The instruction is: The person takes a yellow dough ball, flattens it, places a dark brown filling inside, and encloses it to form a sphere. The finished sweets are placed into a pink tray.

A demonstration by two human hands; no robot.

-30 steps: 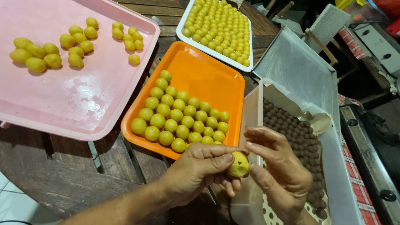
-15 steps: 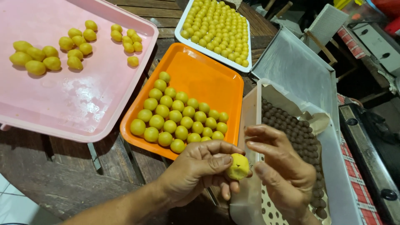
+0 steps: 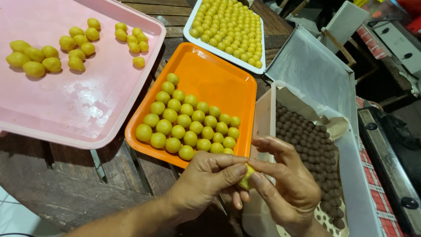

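Note:
My left hand and my right hand meet at the bottom centre and pinch a yellow dough ball between thumbs and fingers; most of the ball is hidden by them. Just above the hands sits an orange tray with rows of yellow dough balls on its near half. To the right, a clear plastic box lined with paper holds many small dark brown balls.
A pink tray at the left carries several yellow oval dough pieces. A white tray full of small yellow balls lies at the top. The box lid leans open behind the box. Everything rests on a dark wooden table.
The yellow dough ball was clearly exposed between my fingertips before; now both hands have closed in on it and cover most of it.

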